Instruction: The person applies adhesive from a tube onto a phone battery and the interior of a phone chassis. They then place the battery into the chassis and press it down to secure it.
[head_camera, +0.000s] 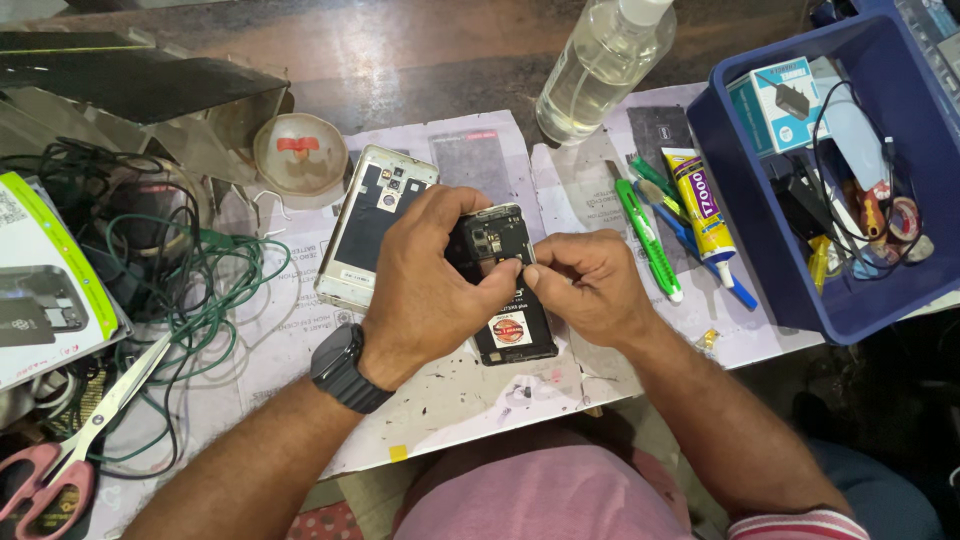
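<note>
An opened black phone (505, 290) lies back-up on the paper-covered bench, its battery and a round sticker showing. My left hand (430, 275) grips its upper left side, with a dark watch on that wrist. Fingers of my right hand (585, 285) are pinched together at the phone's upper right edge, touching my left thumb; whether they hold a small part I cannot tell. A second phone (375, 225), silver-framed with its back removed, rests just left of my left hand.
A clear liquid bottle (605, 60) stands behind. Green cutter (645, 235), glue tube (700, 205) and blue pen lie right. A blue bin (800, 290) holds cables and tools. Green wires (215, 285), pink-handled scissors (60, 465) and a small bowl (298, 150) sit left.
</note>
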